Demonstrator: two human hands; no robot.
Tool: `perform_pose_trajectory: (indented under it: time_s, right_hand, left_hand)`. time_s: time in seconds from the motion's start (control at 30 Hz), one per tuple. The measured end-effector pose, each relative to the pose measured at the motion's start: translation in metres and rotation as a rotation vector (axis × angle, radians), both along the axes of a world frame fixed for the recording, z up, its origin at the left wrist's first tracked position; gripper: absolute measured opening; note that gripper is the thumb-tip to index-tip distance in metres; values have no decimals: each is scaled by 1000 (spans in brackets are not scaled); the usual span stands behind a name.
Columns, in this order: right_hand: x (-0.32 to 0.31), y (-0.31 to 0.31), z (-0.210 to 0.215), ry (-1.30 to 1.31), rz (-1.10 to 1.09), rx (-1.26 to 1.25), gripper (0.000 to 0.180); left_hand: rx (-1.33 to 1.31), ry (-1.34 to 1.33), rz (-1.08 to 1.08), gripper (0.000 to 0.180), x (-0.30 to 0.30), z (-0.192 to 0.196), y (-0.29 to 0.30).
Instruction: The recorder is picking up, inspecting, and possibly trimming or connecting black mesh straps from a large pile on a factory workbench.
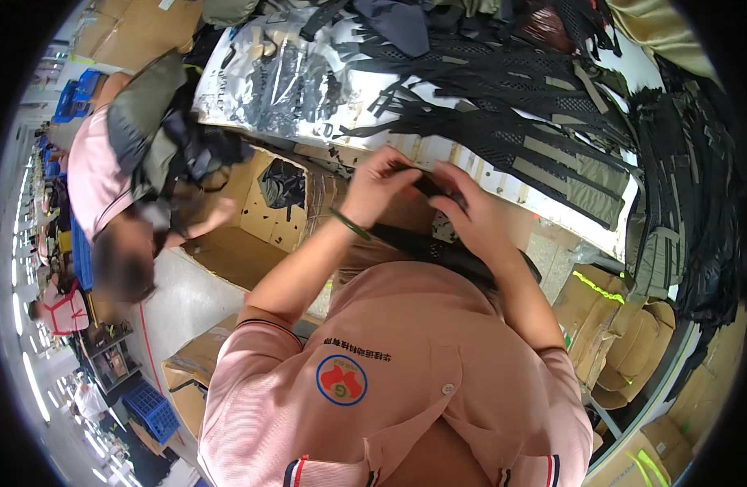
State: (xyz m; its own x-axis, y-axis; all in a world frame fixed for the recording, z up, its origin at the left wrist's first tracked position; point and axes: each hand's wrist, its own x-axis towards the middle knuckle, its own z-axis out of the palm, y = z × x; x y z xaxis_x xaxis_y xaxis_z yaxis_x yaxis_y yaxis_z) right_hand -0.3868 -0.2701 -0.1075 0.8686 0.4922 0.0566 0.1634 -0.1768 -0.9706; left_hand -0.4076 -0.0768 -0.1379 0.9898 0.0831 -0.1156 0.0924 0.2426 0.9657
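My left hand and my right hand are close together at the near edge of a white worktable. Both pinch a black webbing strap piece between the fingertips. A long black strap hangs down from it across my chest. On my left wrist sits a dark green band. A pile of black mesh and olive fabric panels covers the table just beyond my hands.
A person in a pink shirt bends over an open cardboard box at my left, holding dark garments. More cardboard boxes stand at the lower right. Clear bags of black parts lie on the table's far left. Blue crates sit on the floor.
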Motion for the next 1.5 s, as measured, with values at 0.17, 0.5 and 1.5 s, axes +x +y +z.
perform_pose_trajectory:
  time_s: [0.17, 0.5, 1.5]
  right_hand:
    - [18, 41, -14, -63, 62, -120, 20]
    - [23, 55, -23, -44, 172, -201, 10]
    - [32, 58, -45, 282, 187, -98, 16]
  left_hand:
    - [224, -76, 30, 7, 0, 9, 38]
    - [1697, -11, -144, 10, 44, 13, 125]
    - [1769, 115, -169, 24, 78, 26, 128]
